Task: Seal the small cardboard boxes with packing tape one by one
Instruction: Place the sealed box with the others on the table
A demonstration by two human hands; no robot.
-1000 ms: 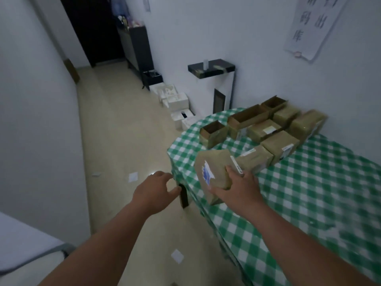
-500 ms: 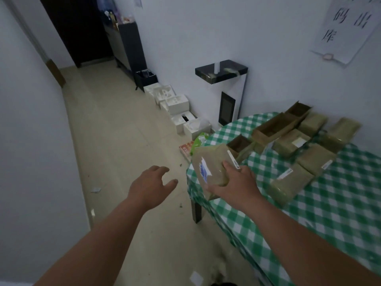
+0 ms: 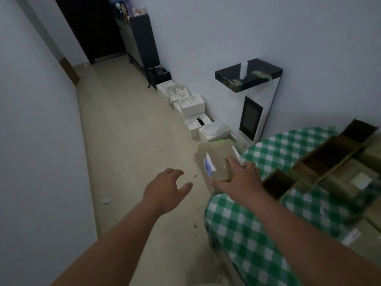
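right hand grips a box off the table edge

from the head camera, our right hand [image 3: 237, 178] grips a small cardboard box [image 3: 216, 159], thumb along its near side and fingers curled over its top, holding it in the air just past the edge of the checked table [image 3: 247, 234]. our left hand [image 3: 165, 188] hangs over the floor beside it, fingers spread and loosely bent, holding nothing. more boxes [image 3: 321, 168] sit on the table, some with open tops.

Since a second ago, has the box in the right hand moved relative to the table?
Yes. The box in the right hand has gone from above the table out past its edge, toward the floor side.
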